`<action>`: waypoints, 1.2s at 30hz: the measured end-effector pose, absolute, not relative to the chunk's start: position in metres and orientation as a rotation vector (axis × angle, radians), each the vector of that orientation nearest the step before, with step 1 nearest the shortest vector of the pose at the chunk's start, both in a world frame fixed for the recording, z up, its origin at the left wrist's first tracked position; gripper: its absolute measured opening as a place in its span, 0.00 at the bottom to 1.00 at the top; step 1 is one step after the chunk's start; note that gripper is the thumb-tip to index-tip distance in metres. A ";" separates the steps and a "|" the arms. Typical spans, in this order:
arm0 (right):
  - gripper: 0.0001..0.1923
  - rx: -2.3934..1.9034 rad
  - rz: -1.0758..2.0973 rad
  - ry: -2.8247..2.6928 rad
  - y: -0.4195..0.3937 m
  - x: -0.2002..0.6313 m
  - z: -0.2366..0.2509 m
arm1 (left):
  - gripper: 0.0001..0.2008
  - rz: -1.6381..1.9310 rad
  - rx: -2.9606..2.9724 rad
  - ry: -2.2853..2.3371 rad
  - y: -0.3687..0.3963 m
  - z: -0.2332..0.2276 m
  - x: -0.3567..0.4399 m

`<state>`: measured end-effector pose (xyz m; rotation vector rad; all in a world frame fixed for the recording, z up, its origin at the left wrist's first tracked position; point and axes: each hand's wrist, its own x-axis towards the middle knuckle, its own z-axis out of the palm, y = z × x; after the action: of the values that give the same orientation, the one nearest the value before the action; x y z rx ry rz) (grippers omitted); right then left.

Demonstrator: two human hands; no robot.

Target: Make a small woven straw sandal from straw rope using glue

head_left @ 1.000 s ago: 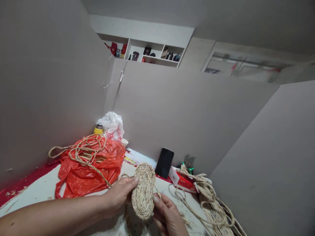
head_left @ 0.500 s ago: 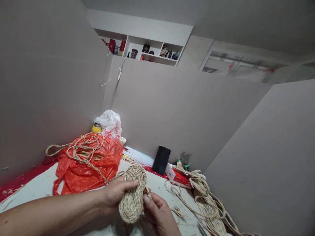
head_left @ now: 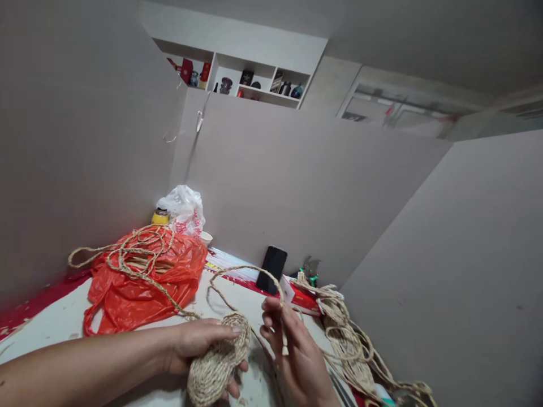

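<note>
My left hand [head_left: 197, 342] grips a coiled sole-shaped piece of braided straw [head_left: 218, 362], its thumb lying on top and fingertips showing beneath. To the right, my right hand [head_left: 299, 353] is raised with a braided straw cord [head_left: 250, 268] between its fingers. The cord arches up from the far end of the coiled piece, and its pale cut end hangs in front of the palm. Left of the coiled piece, another braided length [head_left: 169, 297] runs back to a loose pile on a red plastic bag [head_left: 139, 302].
At the back stand a yellow jar [head_left: 160, 217], a white plastic bag [head_left: 182, 209] and a leaning phone [head_left: 272, 269]. On the right are green-handled pliers [head_left: 311, 270], a red box [head_left: 306, 302], a heap of braided cord [head_left: 350, 350] and a grey metal tool [head_left: 341, 391]. Grey partitions enclose the table.
My right hand has moved up and away from the coiled piece, drawing the cord into a wide loop. The coiled piece has come lower and slightly left in my left hand.
</note>
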<state>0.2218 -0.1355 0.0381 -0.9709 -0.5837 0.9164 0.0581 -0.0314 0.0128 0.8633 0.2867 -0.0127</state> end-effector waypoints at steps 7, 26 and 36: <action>0.15 -1.190 0.940 -0.897 -0.140 0.226 0.036 | 0.33 -0.078 0.847 0.242 -0.025 0.002 0.061; 0.15 -1.306 1.028 -1.214 -0.145 0.214 0.052 | 0.15 -0.129 1.123 0.392 -0.036 0.023 0.050; 0.14 -1.252 1.065 -1.460 -0.144 0.200 0.052 | 0.16 -0.334 1.139 0.312 -0.041 0.023 0.045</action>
<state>0.1996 -0.1436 0.0523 -1.2525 -1.4601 1.0645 0.0447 -0.0409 0.0230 1.1389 0.3121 -0.3337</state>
